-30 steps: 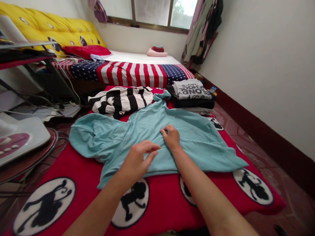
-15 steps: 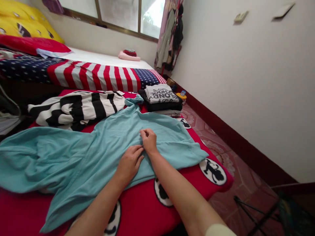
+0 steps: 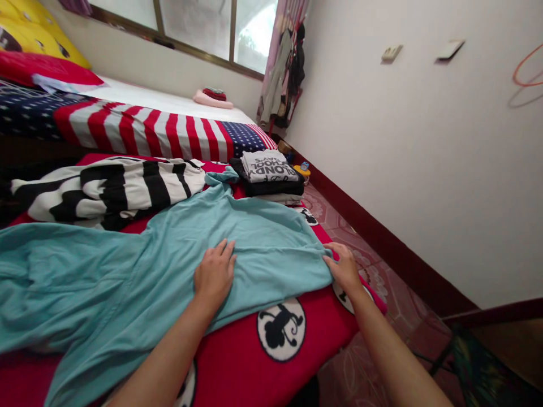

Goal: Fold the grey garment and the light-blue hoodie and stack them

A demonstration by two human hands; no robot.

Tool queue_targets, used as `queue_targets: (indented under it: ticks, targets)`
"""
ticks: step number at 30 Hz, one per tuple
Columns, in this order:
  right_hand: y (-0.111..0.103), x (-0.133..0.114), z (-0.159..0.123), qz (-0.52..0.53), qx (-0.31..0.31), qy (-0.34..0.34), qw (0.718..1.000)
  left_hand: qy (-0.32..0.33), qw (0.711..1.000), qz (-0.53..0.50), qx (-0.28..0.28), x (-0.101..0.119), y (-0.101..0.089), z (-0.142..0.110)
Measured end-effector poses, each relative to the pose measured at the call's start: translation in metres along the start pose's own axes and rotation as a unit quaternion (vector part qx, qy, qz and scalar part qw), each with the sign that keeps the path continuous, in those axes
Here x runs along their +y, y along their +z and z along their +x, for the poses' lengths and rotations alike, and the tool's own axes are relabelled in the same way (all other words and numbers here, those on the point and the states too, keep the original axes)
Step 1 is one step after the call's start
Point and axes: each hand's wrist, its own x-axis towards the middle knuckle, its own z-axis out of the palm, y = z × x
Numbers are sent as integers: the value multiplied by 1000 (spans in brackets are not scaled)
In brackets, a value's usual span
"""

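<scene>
2 bare forearms, no sleeves, no rings

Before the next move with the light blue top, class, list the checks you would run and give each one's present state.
1. Left hand lies flat on the light blue top: ok.
2. Right hand grips the top's right edge: ok.
3. Top lies smooth: not ok, its left part is bunched and creased.
4. Top lies wholly on the red blanket: cannot tell, the left side runs out of view.
5. Striped garment lies apart from the top: not ok, they meet.
6. Folded stack out of the hands' way: ok.
</scene>
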Motion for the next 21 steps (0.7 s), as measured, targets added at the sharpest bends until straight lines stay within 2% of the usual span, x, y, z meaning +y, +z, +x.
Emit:
queue_targets:
  ticks: [4, 8, 12, 15, 18, 21]
  targets:
    - [6, 12, -6, -2, -12, 6, 1000, -65, 997, -34, 0, -2, -1, 12]
    - [4, 7, 4, -7, -8, 1, 1000, -77, 996, -50, 14, -4, -1, 12]
    - [0, 1, 22, -24, 3, 8, 1000, -89, 991, -80, 60, -5, 0, 10]
    - [5, -5, 29, -57, -3, 27, 998, -93, 990, -75, 79, -4, 0, 10]
    - [13, -23, 30, -93, 9, 39, 995, -84, 987, -80, 115, -2, -1, 9]
    - [22, -59, 23, -102, 49, -9, 993, -4, 973, -161, 166, -2, 2, 7]
